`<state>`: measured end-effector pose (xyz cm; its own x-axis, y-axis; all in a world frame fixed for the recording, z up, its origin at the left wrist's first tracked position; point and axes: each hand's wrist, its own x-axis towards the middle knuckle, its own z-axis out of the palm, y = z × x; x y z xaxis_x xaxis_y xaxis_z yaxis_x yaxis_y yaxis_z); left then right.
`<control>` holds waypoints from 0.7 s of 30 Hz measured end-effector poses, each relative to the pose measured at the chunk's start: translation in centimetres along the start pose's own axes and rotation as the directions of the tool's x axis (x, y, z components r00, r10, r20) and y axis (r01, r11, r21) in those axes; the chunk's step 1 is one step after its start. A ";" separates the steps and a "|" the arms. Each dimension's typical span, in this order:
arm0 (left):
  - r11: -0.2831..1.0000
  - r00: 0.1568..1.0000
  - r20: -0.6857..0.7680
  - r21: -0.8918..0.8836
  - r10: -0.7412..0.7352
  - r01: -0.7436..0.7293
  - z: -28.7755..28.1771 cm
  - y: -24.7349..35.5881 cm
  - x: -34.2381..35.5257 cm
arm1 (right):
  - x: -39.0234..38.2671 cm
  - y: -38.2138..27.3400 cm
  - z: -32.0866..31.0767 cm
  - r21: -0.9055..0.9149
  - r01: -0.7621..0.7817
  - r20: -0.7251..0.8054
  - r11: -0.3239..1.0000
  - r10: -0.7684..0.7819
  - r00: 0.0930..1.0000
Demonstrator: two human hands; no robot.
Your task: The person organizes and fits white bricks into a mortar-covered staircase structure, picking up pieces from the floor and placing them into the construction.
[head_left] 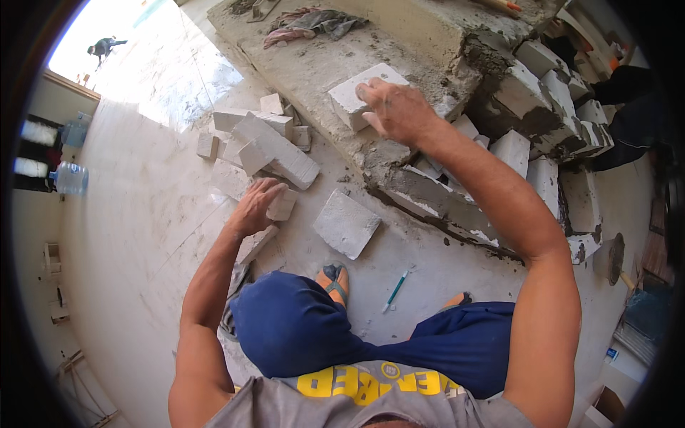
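My right hand [399,110] is closed on a pale lightweight block [365,87] that rests on the rough concrete ledge [314,78]. Its fingers bend over the top, with the thumb near the side. Lower on the left, the fingers of my left hand [255,208] curl against a small block piece [284,205] at the edge of a pile of cut blocks [275,146]. The palm side of that hand is hidden. Between my hands a larger squarish block [347,223] lies on the floor, touched by neither.
Mortar-smeared blocks [524,89] form stepped courses at the right. Gloves and a rag [317,25] lie on the ledge. A green pen-like stick [395,291] lies between my sandaled feet. Water jugs [70,177] stand far left; a dark-clothed person [631,107] is at the right.
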<state>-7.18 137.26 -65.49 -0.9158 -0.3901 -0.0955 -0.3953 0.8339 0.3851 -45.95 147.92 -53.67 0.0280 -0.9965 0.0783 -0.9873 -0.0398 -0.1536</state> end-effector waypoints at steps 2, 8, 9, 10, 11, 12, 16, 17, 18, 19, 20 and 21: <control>0.997 0.992 -0.122 -0.069 -0.025 0.017 -3.0 1.4 -0.7 | -1.4 -2.8 1.6 0.327 -0.031 0.028 0.945 0.023 0.999; 0.828 0.820 -0.458 -0.559 -0.344 0.035 -9.6 0.7 -2.2 | -2.8 -5.9 8.2 0.465 0.220 -0.137 0.857 -0.176 0.975; 0.782 0.783 -0.460 -0.621 -0.419 0.054 -9.9 0.8 -2.4 | -2.8 -6.4 8.1 0.506 0.200 -0.101 0.839 -0.173 0.980; 0.775 0.764 -0.491 -0.632 -0.419 0.018 -9.8 0.7 -2.6 | -2.8 -7.0 8.2 0.544 0.177 -0.063 0.820 -0.170 0.983; 0.767 0.743 -0.522 -0.641 -0.419 -0.018 -9.7 0.6 -2.7 | -2.8 -7.6 8.2 0.581 0.151 -0.025 0.800 -0.169 0.985; 0.772 0.711 -0.563 -0.634 -0.421 -0.045 -9.7 0.6 -2.7 | -2.7 -8.3 8.3 0.605 0.154 -0.033 0.781 -0.168 0.985; 0.772 0.547 -0.700 -0.619 -0.458 -0.144 -9.6 1.6 -0.7 | -2.8 -10.1 10.2 0.540 0.223 -0.158 0.812 -0.162 0.974; 0.767 0.498 -0.726 -0.619 -0.474 -0.172 -9.9 1.8 0.0 | -2.9 -9.8 11.0 0.475 0.251 -0.213 0.844 -0.166 0.963; 0.780 0.484 -0.736 -0.606 -0.474 -0.157 -10.5 1.5 -0.3 | -2.8 -10.1 10.5 0.479 0.240 -0.184 0.844 -0.171 0.968; 0.781 0.493 -0.731 -0.606 -0.473 -0.150 -11.1 1.2 -0.4 | -2.8 -10.3 10.0 0.484 0.230 -0.155 0.845 -0.176 0.972; 0.782 0.502 -0.725 -0.607 -0.471 -0.142 -11.8 1.0 -0.5 | -2.7 -10.4 9.5 0.488 0.218 -0.126 0.845 -0.180 0.976; 0.779 0.517 -0.714 -0.612 -0.472 -0.134 -12.2 1.1 -0.5 | -2.7 -10.2 9.1 0.475 0.205 -0.041 0.856 -0.211 0.977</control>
<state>-6.28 133.59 -53.84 -0.2360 -0.8742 0.4244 -0.1418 0.4631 0.8749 -34.58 150.39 -61.27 0.2295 -0.9617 0.1497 -0.7650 -0.2733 -0.5832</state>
